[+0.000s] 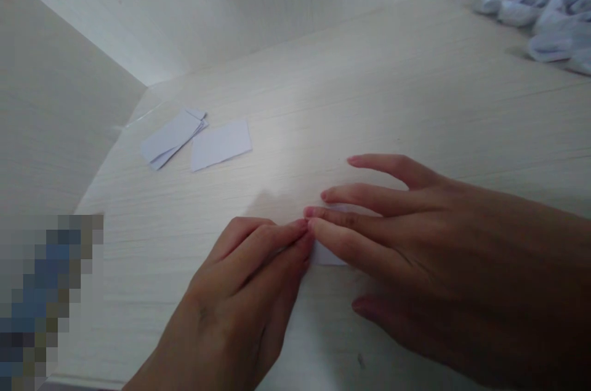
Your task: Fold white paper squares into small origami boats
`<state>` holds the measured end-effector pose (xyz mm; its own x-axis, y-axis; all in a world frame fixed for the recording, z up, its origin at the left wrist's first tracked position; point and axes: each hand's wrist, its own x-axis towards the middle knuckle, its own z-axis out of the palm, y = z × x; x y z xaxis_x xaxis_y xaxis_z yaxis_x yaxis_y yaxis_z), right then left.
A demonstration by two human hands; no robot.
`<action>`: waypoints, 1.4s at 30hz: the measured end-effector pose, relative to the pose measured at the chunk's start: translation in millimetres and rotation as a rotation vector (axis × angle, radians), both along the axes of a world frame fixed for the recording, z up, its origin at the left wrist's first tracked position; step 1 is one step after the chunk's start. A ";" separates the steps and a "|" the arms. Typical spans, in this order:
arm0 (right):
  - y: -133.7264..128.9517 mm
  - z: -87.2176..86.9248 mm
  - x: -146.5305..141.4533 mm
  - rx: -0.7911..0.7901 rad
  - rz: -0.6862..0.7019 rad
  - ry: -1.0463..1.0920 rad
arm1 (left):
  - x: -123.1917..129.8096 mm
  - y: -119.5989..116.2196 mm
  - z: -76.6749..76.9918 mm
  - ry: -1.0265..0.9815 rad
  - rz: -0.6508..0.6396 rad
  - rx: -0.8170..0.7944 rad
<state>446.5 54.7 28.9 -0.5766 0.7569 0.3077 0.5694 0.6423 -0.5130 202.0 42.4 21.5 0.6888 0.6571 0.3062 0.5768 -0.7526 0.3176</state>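
Observation:
A small white piece of paper (327,255) lies on the pale wood-grain table, mostly hidden under my hands. At its left edge, the thumb and fingers of my left hand (252,286) are pressed together in a pinch on the paper. Above the same piece spreads my right hand (415,249), its fingers stretched out and apart. The index and middle fingertips of that hand meet the left fingertips. My right thumb rests apart, lower down near the tabletop.
Further left on the table (286,126) lie a single white paper rectangle (222,145) and a small overlapping stack of paper slips (173,137). Crumpled or folded white papers (545,3) pile up at the far right. Pale panels (60,64) rise behind and at left.

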 end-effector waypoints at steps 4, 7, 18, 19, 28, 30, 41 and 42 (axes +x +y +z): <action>-6.9 -4.7 1.5 0.050 0.126 -0.072 | -5.1 -9.6 2.5 0.093 0.006 0.070; -7.9 -5.0 2.5 0.071 0.114 -0.082 | -9.7 -17.0 1.4 0.148 0.027 0.124; -1.4 -3.0 4.7 0.180 0.183 -0.270 | -33.4 -24.9 -12.3 0.094 -0.047 0.186; -0.7 -2.7 5.0 0.172 0.179 -0.255 | -33.2 -24.7 -11.9 0.093 -0.053 0.190; 19.9 -2.4 12.9 0.076 0.157 -0.141 | -5.5 -26.6 -2.4 0.045 0.030 0.053; 25.2 -3.1 13.1 0.014 0.034 -0.055 | 0.0 -29.2 -2.1 0.021 0.041 0.023; 21.5 -2.3 1.7 -0.389 -0.163 0.216 | 24.1 -40.5 -8.8 -0.044 0.190 -0.012; 21.2 -2.7 1.6 -0.426 -0.160 0.263 | 27.2 -39.6 -8.3 -0.083 0.207 -0.010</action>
